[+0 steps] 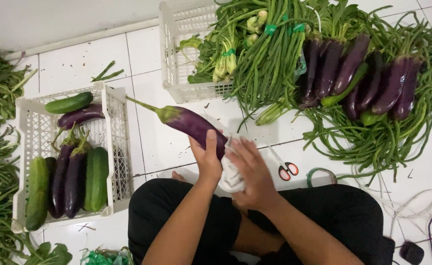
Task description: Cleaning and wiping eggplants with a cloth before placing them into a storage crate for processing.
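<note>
Holding an eggplant (191,125) in the left hand (207,159); right hand (251,172) apparently clutching a cloth (230,174).

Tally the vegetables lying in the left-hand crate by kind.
Cucumbers: 3
Eggplants: 3
Total: 6, leaving out one dark piece too hidden to tell.

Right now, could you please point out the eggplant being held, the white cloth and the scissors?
eggplant (189,122), head view, on its purple middle.
white cloth (231,175), head view, on the bunched part between the hands.
scissors (288,170), head view, on the red handles.
</note>
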